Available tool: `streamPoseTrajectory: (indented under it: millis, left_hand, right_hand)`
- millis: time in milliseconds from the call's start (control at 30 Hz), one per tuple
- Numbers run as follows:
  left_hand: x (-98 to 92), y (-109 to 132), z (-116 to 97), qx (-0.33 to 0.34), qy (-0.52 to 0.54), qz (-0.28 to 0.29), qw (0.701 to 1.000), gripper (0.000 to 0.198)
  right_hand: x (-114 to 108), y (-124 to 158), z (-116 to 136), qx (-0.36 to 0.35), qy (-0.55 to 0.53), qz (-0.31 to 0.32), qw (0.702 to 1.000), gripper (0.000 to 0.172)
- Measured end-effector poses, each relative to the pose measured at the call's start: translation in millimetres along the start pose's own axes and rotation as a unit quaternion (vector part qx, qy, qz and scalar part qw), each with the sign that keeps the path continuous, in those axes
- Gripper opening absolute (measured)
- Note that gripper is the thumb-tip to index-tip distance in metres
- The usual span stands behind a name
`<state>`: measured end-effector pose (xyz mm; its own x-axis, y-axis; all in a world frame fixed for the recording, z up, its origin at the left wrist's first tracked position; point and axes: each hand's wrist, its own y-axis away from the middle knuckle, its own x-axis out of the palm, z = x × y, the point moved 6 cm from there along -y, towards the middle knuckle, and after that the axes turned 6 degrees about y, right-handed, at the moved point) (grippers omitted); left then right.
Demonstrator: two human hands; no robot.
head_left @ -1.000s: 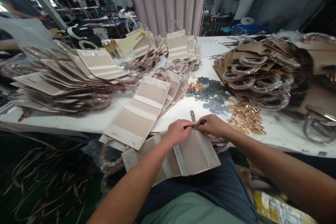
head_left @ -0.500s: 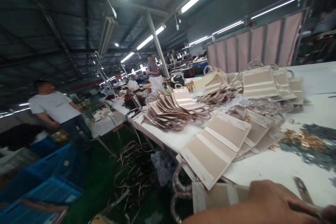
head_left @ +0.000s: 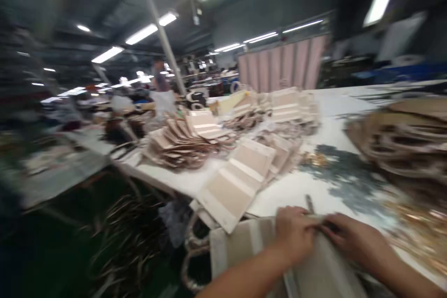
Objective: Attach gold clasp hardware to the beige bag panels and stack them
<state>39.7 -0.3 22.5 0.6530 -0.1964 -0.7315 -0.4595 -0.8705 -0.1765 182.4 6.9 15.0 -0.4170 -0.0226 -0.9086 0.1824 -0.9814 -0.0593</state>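
Note:
My left hand (head_left: 295,235) is closed on the upper edge of a beige bag panel (head_left: 240,244) with pale strips across it, near the front edge of the table. Close beside it, my right hand (head_left: 354,237) pinches the same edge with bent fingers; any small part between the fingertips is hidden and blurred. Wrapped loop handles (head_left: 192,260) hang out at the left side of the panel. Just beyond my left hand, a narrow dark metal piece (head_left: 309,204) lies on the table. Another beige panel (head_left: 237,179) rests behind, overlapping others.
Fanned bag panels (head_left: 181,142) are stacked along the white table (head_left: 167,177). Gold-coloured fittings (head_left: 314,159), dark small pieces (head_left: 344,179) and a brown pile (head_left: 408,144) lie to the right. Cord-like strips (head_left: 129,237) cover the floor at left. A person (head_left: 160,79) stands far back.
The view has swung right, bringing the brown pile into sight and losing the person in white and the blue crates. Both my hands now show together at the panel's edge.

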Motion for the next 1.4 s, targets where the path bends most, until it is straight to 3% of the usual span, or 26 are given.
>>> streamPoseTrajectory:
  millis: [133,300,433,567,667,867,1200,1400]
  left_hand:
    - [-6.2,-24.2,11.3,0.015,0.024,0.013,1.000,0.020]
    - [-8.1,-27.8,13.6,0.014,0.044,0.044,0.998,0.020]
    - [-7.7,-35.5,19.0,-0.005,0.066,0.061,0.996,0.020]
    - [-8.0,-43.1,22.6,-0.018,0.091,0.071,0.993,0.018]
    - [-8.8,-43.4,22.1,-0.013,0.095,0.067,0.993,0.018]
    - [-8.5,-43.2,22.0,0.004,0.090,0.059,0.994,0.019]
    - [-5.7,-49.4,22.3,0.029,0.067,0.069,0.995,0.019]
    - [-4.2,-49.2,24.4,0.045,0.051,0.075,0.995,0.020]
  right_hand:
    - [-25.3,6.4,-25.7,0.050,0.024,0.051,0.997,0.016]
    - [-56.8,-27.1,-56.2,0.119,0.016,0.028,0.992,0.020]
    - [-78.3,-58.8,-102.3,0.174,0.081,0.020,0.981,0.022]
    - [-87.8,-87.3,-141.6,0.215,0.106,0.012,0.971,0.026]
    - [-89.4,-104.0,-157.0,0.224,0.113,0.013,0.968,0.027]
    - [-89.4,-119.7,-163.2,0.229,0.135,0.030,0.964,0.024]
    - [-63.7,-42.6,-118.0,0.181,0.219,0.045,0.958,0.030]
    - [-73.2,-42.5,-128.9,0.192,0.200,0.019,0.961,0.028]
